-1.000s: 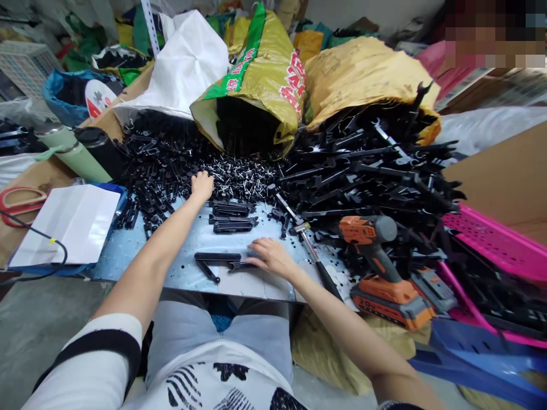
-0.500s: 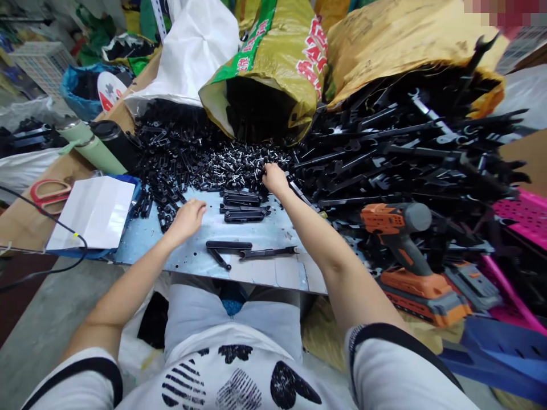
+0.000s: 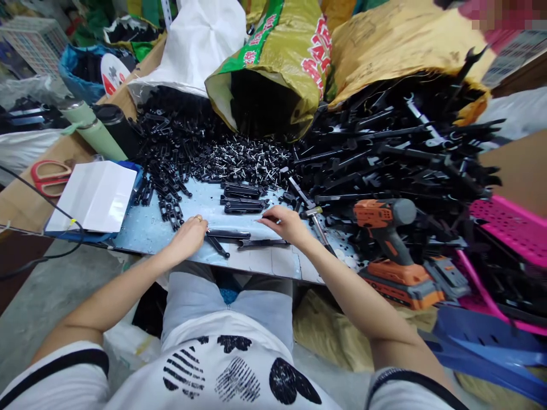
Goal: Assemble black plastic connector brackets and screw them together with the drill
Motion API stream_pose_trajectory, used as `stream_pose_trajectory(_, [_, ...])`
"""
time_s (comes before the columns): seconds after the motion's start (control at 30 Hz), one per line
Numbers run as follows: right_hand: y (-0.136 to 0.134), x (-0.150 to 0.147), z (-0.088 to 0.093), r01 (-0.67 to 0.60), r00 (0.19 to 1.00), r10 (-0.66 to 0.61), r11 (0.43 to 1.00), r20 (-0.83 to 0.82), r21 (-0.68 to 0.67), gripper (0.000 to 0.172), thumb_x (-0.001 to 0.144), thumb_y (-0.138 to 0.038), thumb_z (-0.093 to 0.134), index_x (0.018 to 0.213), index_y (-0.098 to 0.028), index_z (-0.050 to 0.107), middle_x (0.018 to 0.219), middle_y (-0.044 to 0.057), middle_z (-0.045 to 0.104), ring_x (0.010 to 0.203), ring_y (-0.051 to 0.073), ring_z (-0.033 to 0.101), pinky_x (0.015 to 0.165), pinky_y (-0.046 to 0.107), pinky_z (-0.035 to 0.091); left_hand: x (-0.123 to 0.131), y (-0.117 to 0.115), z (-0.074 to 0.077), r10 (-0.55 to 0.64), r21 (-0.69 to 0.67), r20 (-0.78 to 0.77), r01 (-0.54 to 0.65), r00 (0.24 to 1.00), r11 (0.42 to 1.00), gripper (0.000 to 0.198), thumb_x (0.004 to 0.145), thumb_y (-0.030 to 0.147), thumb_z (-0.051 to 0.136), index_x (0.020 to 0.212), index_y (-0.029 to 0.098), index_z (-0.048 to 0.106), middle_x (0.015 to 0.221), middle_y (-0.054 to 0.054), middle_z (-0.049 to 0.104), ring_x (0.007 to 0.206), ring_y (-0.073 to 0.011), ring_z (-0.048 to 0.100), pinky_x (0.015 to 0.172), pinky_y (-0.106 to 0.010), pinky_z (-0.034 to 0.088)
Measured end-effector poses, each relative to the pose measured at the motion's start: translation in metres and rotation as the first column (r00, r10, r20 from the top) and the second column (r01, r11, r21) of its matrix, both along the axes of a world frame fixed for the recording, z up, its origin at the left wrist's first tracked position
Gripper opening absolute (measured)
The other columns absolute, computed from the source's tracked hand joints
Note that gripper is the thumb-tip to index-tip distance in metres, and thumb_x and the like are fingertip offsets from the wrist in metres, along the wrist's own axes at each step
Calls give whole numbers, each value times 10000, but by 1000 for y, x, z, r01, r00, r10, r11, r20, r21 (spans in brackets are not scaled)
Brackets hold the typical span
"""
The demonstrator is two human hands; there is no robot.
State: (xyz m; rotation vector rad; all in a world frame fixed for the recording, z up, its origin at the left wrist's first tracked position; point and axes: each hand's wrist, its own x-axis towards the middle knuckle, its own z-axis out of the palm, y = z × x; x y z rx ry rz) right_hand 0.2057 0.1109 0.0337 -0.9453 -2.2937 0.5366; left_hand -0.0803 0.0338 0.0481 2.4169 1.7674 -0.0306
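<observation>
My left hand (image 3: 192, 234) has its fingers closed at the left end of a black hinged bar (image 3: 231, 234); the fingertips' exact hold is partly hidden. A short arm of that bar (image 3: 219, 248) angles down toward the bench edge. Beside it lies a black open-ended wrench piece (image 3: 265, 244), pointing right. My right hand (image 3: 288, 224) hovers just above this piece, thumb and finger pinched around a tiny thin item that looks like a small pin (image 3: 259, 221). Behind the hands, several black bars (image 3: 243, 206) are stacked in rows.
Loose pins (image 3: 243, 162) are heaped behind the stacks, with black links (image 3: 171, 210) to the left. Wrenches (image 3: 384, 148) spill from a yellow sack (image 3: 397, 40). An orange cordless drill (image 3: 384, 250) stands right, near a hammer-like tool (image 3: 311, 208). Red-handled scissors (image 3: 50, 177) lie left.
My right hand has come back from the pin heap toward the bench's front. My left hand has moved slightly right and nearer, to the end of the hinged bar.
</observation>
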Motion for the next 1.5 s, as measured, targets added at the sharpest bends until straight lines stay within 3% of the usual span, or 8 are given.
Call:
stream_pose_trajectory(0.17, [-17, -8, -5, -101, 988, 113, 989, 107, -112, 230, 898, -389, 531, 825, -177, 586, 768, 36, 566, 630, 130, 525, 603, 248, 423, 10, -6, -6, -32, -6, -50, 32, 998, 999, 276, 940, 188, 355, 1013, 100, 606, 904, -125, 588, 887, -230, 565, 795, -324, 446])
stream_pose_trajectory(0.47, [-17, -27, -9, -26, 954, 41, 998, 296, -54, 174, 867, -266, 588, 721, -189, 532, 738, 20, 557, 637, 135, 521, 591, 237, 374, -1, -12, -45, 7, 84, -51, -3, 999, 996, 435, 954, 313, 333, 1356, 176, 428, 946, -127, 595, 872, -240, 533, 689, -324, 429])
stream_pose_trajectory(0.67, [-14, -35, -4, -114, 883, 101, 993, 459, 0, 143, 877, -227, 570, 745, -172, 566, 758, 45, 583, 646, 146, 550, 589, 245, 382, 7, -18, -53, -34, 262, 34, 24, 999, 965, 443, 937, 373, 360, 1313, 173, 485, 1198, -178, 548, 1086, -294, 495, 857, -414, 375])
stream_pose_trajectory(0.87, [-28, -15, -40, -212, 969, 200, 974, 143, 76, 265, 949, -336, 441, 1123, -184, 572, 1066, 117, 608, 966, 201, 588, 810, 324, 493, 40, -7, -56, -366, 284, 74, 332, 928, 900, 416, 931, 346, 401, 1321, 217, 469, 1370, -132, 470, 1285, -287, 385, 1034, -494, 242])
stream_pose_trajectory(1.0, [-42, 7, -62, -174, 980, 168, 983, 103, 56, 496, 915, -381, 506, 1371, -225, 391, 1147, 127, 586, 1013, 224, 575, 851, 382, 500, 51, -4, -53, -356, 293, 90, 317, 930, 902, 418, 907, 372, 458, 1287, 207, 508, 1352, -155, 485, 1278, -315, 391, 1029, -546, 244])
stream_pose_trajectory(1.2, [-33, 15, -73, -192, 974, 188, 981, 125, 24, 511, 907, -403, 519, 1373, -223, 411, 929, 83, 640, 852, 202, 596, 767, 344, 502, 40, -6, -46, -332, 262, 80, 302, 940, 917, 399, 917, 358, 432, 1241, 148, 534, 1238, -187, 558, 1207, -329, 454, 1014, -539, 267])
stream_pose_trajectory(1.37, [-39, 9, -81, -95, 991, 91, 995, 96, 42, 519, 897, -414, 533, 1370, -235, 416, 943, 83, 638, 846, 203, 591, 762, 343, 495, 63, 4, -51, -242, 103, 145, 229, 959, 968, 607, 835, 536, 527, 1249, 95, 473, 1099, -173, 589, 1014, -295, 542, 853, -409, 397])
stream_pose_trajectory(1.5, [-40, 8, -80, -111, 984, 93, 987, 154, 113, 492, 909, -420, 505, 1350, -212, 439, 845, 79, 630, 786, 208, 577, 703, 335, 487, 73, 8, -59, -216, 91, 157, 204, 964, 975, 526, 826, 510, 561, 1172, 117, 502, 1037, -140, 597, 977, -283, 535, 799, -377, 389])
